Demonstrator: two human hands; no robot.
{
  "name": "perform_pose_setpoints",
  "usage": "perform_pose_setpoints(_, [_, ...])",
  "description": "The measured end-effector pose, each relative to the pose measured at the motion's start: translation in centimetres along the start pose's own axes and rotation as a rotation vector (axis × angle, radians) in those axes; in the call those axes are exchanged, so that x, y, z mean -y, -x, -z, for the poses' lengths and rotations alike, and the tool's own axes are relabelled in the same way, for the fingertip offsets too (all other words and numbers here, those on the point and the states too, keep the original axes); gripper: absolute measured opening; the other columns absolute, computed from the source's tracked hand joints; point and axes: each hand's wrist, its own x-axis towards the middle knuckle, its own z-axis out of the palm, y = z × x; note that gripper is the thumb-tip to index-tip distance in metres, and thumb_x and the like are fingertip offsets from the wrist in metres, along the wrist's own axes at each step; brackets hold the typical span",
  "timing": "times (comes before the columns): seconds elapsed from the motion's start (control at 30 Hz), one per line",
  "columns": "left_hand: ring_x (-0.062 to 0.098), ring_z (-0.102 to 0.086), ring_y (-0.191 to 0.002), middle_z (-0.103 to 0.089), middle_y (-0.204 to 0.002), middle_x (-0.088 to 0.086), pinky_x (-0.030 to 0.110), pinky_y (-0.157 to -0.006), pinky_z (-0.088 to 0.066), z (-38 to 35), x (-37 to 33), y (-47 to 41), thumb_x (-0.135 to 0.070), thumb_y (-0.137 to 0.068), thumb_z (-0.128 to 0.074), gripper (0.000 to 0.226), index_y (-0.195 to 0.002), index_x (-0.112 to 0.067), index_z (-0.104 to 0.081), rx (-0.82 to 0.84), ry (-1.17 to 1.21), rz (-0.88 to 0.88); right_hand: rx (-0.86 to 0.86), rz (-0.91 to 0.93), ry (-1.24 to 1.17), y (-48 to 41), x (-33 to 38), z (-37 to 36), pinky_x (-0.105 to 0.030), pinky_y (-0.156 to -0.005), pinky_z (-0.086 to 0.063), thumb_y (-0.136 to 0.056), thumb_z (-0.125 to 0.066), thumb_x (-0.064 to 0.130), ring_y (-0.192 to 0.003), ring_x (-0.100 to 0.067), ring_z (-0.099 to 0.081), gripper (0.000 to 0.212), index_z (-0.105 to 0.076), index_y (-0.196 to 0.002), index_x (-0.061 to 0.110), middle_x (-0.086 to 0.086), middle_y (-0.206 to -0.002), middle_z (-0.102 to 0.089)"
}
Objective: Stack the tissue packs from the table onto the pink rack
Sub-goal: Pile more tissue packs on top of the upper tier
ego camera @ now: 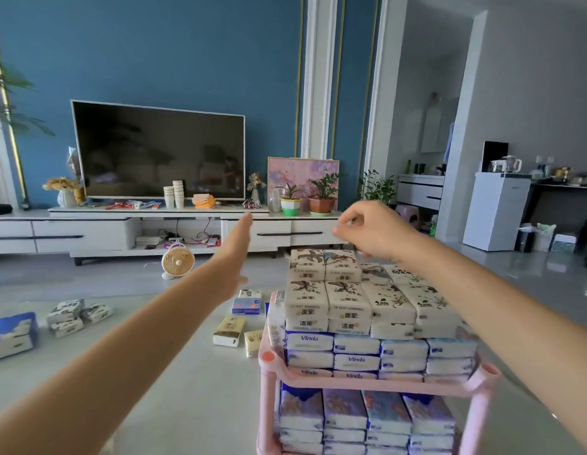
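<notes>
While the right hand (367, 231) is hovering just above the topmost pair of tissue packs (325, 265) on the pink rack (377, 384), its fingers are hanging loosely curled, tips pointing left and down, gripping nothing. Whether a fingertip is grazing the stack's back edge cannot be told. Left hand (237, 249) is reaching forward, left of the rack, fingers straight and together, seen edge-on, holding and touching nothing. Below it, loose packs are lying on the table (187, 372): a blue pack (246, 306), a yellow pack (229, 330) and a smaller yellow one (252, 343) just beside the rack's left corner. Further left, well apart from both hands, a cluster of patterned packs (77, 316) and a large blue bundle (11, 334) are sitting. Rack's top shelf is carrying cream packs over blue-and-white ones; lower shelf is showing more packs in rows.
</notes>
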Motion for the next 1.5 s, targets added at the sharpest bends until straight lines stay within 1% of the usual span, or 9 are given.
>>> perform_pose_setpoints(0.1, [0.029,-0.027,-0.137,-0.029,-0.149,0.013,0.052,-0.106,-0.025,6.0,2.1,0.8,-0.056,-0.092,-0.033,0.067,-0.141,-0.009,-0.035,-0.084,0.014,0.033,0.014,0.058,-0.092,1.3,3.6,-1.0,-0.034,-0.085,-0.048,-0.084,-0.066,0.016,-0.092,-0.015,-0.052,0.034,-0.057,-0.117,0.011,-0.001,-0.107,-0.051])
perform_pose_setpoints(0.37, [0.03,-0.034,-0.132,-0.037,-0.143,0.017,0.05,-0.104,-0.029,21.8,7.2,3.4,-0.056,-0.093,-0.027,0.067,-0.132,-0.005,-0.044,-0.299,-0.005,0.106,0.339,0.271,-0.373,2.6,17.2,-13.3,-0.026,-0.066,-0.051,-0.084,-0.066,0.013,-0.075,-0.013,-0.054,0.029,-0.058,-0.112,0.012,0.008,-0.082,-0.046])
perform_pose_setpoints(0.63, [0.025,-0.044,-0.119,-0.045,-0.138,0.008,0.038,-0.101,-0.032,36.5,12.8,2.5,-0.056,-0.094,-0.026,0.061,-0.133,-0.013,-0.045,-0.599,-0.26,0.027,0.64,-0.03,-0.431,-1.7,21.7,-31.2,-0.021,-0.056,-0.045,-0.087,-0.058,0.005,-0.066,-0.012,-0.047,0.028,-0.054,-0.115,0.004,-0.002,-0.076,-0.049])
perform_pose_setpoints(0.73, [0.017,-0.048,-0.087,-0.055,-0.12,0.01,0.026,-0.067,-0.037,40.0,14.4,0.4,-0.028,-0.096,-0.045,0.04,-0.133,-0.015,-0.043,-0.562,-0.478,-0.018,0.576,-0.028,-0.368,-3.6,21.5,-37.2,-0.027,-0.069,-0.043,-0.085,-0.06,0.012,-0.085,-0.017,-0.049,0.029,-0.054,-0.114,0.011,-0.002,-0.092,-0.051])
perform_pose_setpoints(0.83, [0.012,-0.049,-0.074,-0.058,-0.11,0.007,0.014,-0.057,-0.035,41.0,14.9,-3.1,-0.022,-0.095,-0.047,0.041,-0.135,-0.018,-0.042,-0.508,-0.703,-0.051,0.507,0.048,-0.258,-5.7,21.5,-42.4,-0.024,-0.076,-0.039,-0.084,-0.06,0.018,-0.098,-0.019,-0.05,0.041,-0.048,-0.122,0.014,-0.006,-0.11,-0.05])
perform_pose_setpoints(1.0, [0.022,-0.033,-0.133,-0.037,-0.145,0.008,0.033,-0.108,-0.027,40.4,15.5,-10.8,-0.036,-0.098,-0.036,0.049,-0.14,-0.013,-0.036,-0.336,-1.032,-0.17,0.405,0.107,-0.195,-9.7,21.1,-49.8,-0.036,-0.095,-0.044,-0.076,-0.062,0.024,-0.118,-0.028,-0.047,0.066,-0.035,-0.136,0.015,-0.014,-0.129,-0.045])
perform_pose_setpoints(1.23, [0.033,-0.04,-0.121,-0.047,-0.127,0.022,0.047,-0.102,-0.033,41.1,15.9,-20.2,-0.021,-0.099,-0.017,0.034,-0.117,-0.009,-0.042,-0.26,-0.998,0.009,0.48,0.099,0.066,-13.7,21.2,-56.7,-0.051,-0.115,-0.007,-0.064,-0.063,0.072,-0.143,-0.03,0.002,0.116,0.004,-0.147,0.026,-0.014,-0.155,0.001])
perform_pose_setpoints(1.4, [0.029,-0.027,-0.137,-0.032,-0.148,0.015,0.04,-0.111,-0.016,40.4,16.6,-22.3,-0.054,-0.096,-0.003,0.07,-0.143,-0.011,-0.032,-0.126,-1.127,0.155,0.333,0.155,0.069,-14.6,20.7,-59.3,-0.04,-0.104,-0.032,-0.063,-0.058,0.075,-0.129,-0.028,-0.033,0.086,-0.039,-0.131,0.028,-0.008,-0.132,-0.043])
perform_pose_setpoints(1.5, [0.031,-0.029,-0.135,-0.032,-0.146,0.017,0.043,-0.109,-0.019,38.6,16.9,-21.2,-0.043,-0.101,-0.011,0.055,-0.145,-0.014,-0.026,-0.078,-1.283,0.207,0.285,0.137,0.114,-14.0,20.0,-58.5,-0.038,-0.099,-0.03,-0.069,-0.057,0.069,-0.122,-0.03,-0.038,0.08,-0.038,-0.131,0.024,-0.011,-0.127,-0.045])
